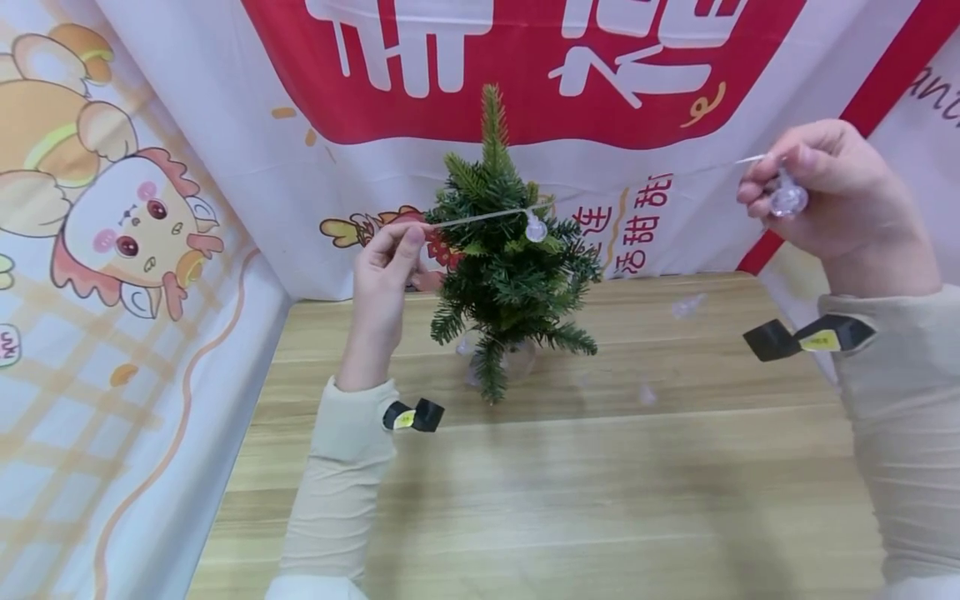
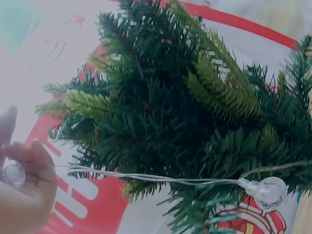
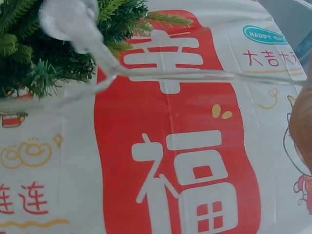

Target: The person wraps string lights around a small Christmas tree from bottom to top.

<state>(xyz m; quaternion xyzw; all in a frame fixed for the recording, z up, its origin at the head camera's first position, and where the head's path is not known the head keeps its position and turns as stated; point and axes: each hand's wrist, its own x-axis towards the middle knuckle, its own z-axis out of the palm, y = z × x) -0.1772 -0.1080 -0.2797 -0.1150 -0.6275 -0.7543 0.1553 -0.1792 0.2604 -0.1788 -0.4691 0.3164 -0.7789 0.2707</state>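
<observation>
1. A small green tree (image 1: 510, 279) stands on a wooden table (image 1: 600, 500).
2. The left hand (image 1: 384, 275) pinches a light string (image 1: 480, 218) stretched across the tree.
3. The right hand (image 1: 840, 196) pinches it farther right, beside a clear bulb (image 1: 789, 200).

Bright light — soft shadows on the table (image 1: 585, 492) — wrist views hazy.

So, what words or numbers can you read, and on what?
"幸福": red panel, back cloth.
"HAPPY DA", end unclear: teal badge, back cloth.
"大吉大", rest unclear: back cloth.
"连" and "甜甜", neighbours unclear: back cloth.
"anc", rest cut off: right wall cloth.
Left wall badge, yellow wrist labels: too small or blurred.
</observation>
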